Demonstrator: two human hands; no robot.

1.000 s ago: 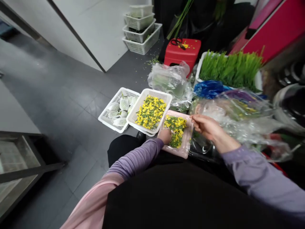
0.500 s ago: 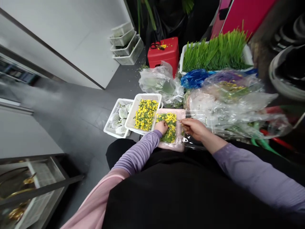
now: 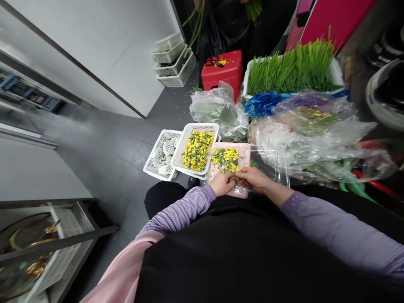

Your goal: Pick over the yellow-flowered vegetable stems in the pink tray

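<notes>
My left hand (image 3: 222, 183) and my right hand (image 3: 254, 178) meet over the near side of a pink tray (image 3: 243, 150), their fingertips pinched close together. Between them is a small yellow-flowered sprig (image 3: 235, 172), mostly covered by the fingers. More yellow flowers on green stems (image 3: 225, 158) lie in the tray's far part, while its near left part shows a pale bottom with small bits. A clear plastic lid (image 3: 277, 158) extends from the tray's right side, beneath my right forearm. Left of the tray, a white perforated basket (image 3: 178, 156) holds a heap of similar flowers.
Another white basket (image 3: 148, 163) contains several net-wrapped items. Beyond are clear plastic bags (image 3: 214, 107), a red box (image 3: 225, 75) with black scissors (image 3: 212, 61) on top, and a crate of upright green stalks (image 3: 293, 69). White baskets (image 3: 178, 73) stand stacked by the wall. A person in black is at the far side.
My left hand has moved right and nearer to me, and my right hand has come down beside it. Green stems that covered the tray's near part no longer lie there. The view has shifted slightly.
</notes>
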